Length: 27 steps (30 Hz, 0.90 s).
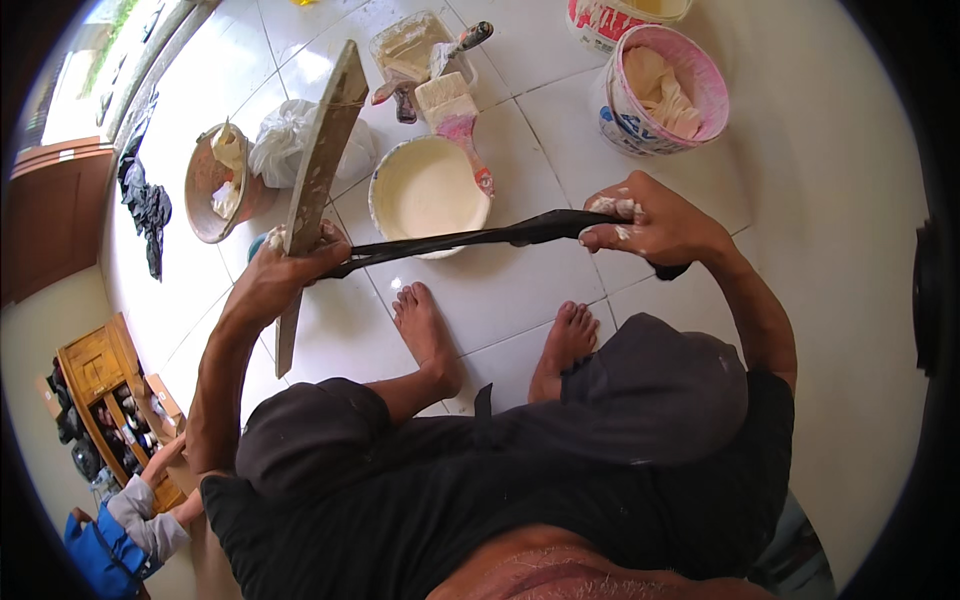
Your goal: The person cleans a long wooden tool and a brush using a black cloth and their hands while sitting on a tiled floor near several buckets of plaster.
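Note:
My left hand (296,259) grips a long, flat, paint-spattered wooden board (322,157), which it holds roughly upright, along with one end of a black strip (465,238). The strip, plastic or cloth, stretches taut across to my right hand (660,221), where the fingers pinch its other end. White paste clings to the fingers of both hands. Just beyond the strip stands a round pail (375,206) of cream-coloured paint or paste. A wide paintbrush (459,124) with a red and pink handle rests across the pail's rim.
Behind the pail is a smeared plastic tub (379,49) with a scraper (474,36) on it. A pink-rimmed bucket (720,105) holds cloth; a red-and-white bucket (589,26) stands behind. A white plastic bag (277,146) and a brown bucket (193,191) sit leftward. Another person (142,517) is lower left.

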{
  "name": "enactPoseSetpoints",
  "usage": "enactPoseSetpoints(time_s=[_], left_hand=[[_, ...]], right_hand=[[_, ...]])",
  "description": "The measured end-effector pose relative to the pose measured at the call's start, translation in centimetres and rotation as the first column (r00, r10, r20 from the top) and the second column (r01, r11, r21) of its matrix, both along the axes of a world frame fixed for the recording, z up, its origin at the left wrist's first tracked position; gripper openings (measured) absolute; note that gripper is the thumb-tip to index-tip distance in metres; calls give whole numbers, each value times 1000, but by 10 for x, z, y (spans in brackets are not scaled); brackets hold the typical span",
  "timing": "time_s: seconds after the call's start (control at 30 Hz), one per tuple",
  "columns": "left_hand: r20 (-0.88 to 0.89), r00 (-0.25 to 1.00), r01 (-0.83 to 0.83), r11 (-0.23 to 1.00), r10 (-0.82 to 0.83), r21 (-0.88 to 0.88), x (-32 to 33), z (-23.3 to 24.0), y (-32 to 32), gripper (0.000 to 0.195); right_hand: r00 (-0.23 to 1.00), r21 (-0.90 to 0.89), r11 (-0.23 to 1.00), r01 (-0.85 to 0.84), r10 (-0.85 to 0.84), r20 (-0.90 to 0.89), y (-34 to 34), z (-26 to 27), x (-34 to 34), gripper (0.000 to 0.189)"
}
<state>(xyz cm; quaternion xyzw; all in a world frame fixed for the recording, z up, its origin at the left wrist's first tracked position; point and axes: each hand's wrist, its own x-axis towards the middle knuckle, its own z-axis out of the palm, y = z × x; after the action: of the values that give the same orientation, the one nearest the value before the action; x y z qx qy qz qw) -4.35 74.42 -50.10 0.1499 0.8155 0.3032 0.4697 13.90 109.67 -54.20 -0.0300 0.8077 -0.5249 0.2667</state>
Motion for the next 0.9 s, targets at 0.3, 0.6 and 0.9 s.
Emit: enactPoseSetpoints(time_s=[0.3, 0.6, 0.9], left_hand=[[-124, 991, -33, 997, 41, 69, 5, 43, 50, 25], [39, 994, 71, 881, -100, 468, 17, 124, 180, 45], [59, 747, 613, 721, -662, 324, 127, 102, 313, 52]], right_hand=[[951, -218, 938, 270, -295, -90, 30, 9, 38, 25], [822, 13, 839, 545, -531, -208, 106, 59, 143, 12], [796, 396, 698, 596, -448, -408, 105, 141, 145, 23]])
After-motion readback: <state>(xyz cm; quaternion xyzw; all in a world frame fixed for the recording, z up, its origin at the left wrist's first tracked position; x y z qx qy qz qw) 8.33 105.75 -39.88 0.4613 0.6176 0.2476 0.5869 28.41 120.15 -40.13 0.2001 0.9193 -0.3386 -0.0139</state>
